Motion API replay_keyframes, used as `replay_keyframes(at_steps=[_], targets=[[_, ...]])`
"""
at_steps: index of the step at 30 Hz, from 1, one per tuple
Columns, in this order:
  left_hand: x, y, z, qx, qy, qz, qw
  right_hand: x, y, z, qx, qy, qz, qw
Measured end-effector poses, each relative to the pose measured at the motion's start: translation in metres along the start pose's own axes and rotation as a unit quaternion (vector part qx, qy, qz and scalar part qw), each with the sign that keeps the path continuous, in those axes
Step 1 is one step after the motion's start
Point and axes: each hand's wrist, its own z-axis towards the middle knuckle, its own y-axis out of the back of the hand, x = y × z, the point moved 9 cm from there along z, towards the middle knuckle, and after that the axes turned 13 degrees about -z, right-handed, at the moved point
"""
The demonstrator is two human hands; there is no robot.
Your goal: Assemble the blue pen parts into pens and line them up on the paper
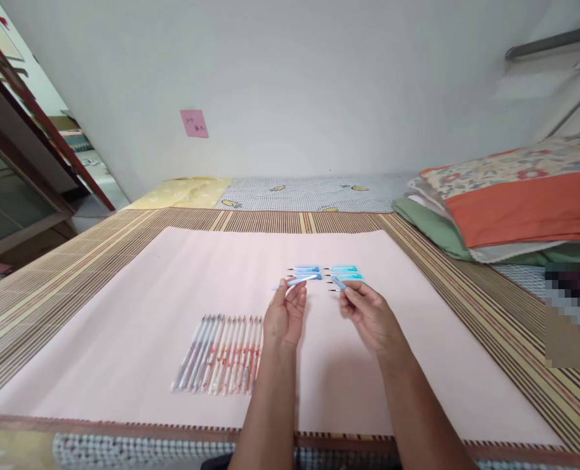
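Observation:
My left hand is closed, pinching a slim light-blue pen between thumb and fingers, its darker blue end toward the right. A short blue piece that looks like a pen cap is in the closed fingers of my right hand. The two pieces are apart. Just beyond the hands lie several blue pens and several teal pens in two short columns, thin dark tips pointing left. Beside my left forearm, a row of pale patterned pens lies side by side; the forearm hides its right end.
A large pale pink sheet covers the striped mat. Folded orange, floral and green bedding is piled at the right. Behind the mat stands a white wall with a pink note. A doorway opens at the far left.

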Motion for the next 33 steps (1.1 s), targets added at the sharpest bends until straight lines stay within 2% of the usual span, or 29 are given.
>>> replay_keyframes(at_steps=[7, 16, 25, 30, 33], targets=[[-0.011, -0.005, 0.003, 0.044, -0.058, 0.076, 0.994, 0.017, -0.001, -0.004, -0.035, 0.042, -0.034, 0.998], [-0.009, -0.009, 0.004, 0.084, -0.088, 0.145, 0.982, 0.024, -0.006, -0.007, -0.041, 0.06, -0.102, 0.992], [-0.003, -0.012, -0.002, 0.076, -0.068, 0.18, 0.978, 0.021, -0.013, -0.008, -0.028, 0.055, -0.118, 0.991], [-0.002, -0.008, 0.0, 0.064, -0.059, 0.183, 0.979, 0.018, -0.022, -0.008, -0.014, 0.052, -0.069, 0.996], [-0.002, -0.003, 0.002, 0.055, -0.064, 0.165, 0.983, 0.019, -0.023, -0.009, -0.025, 0.06, -0.094, 0.993]])
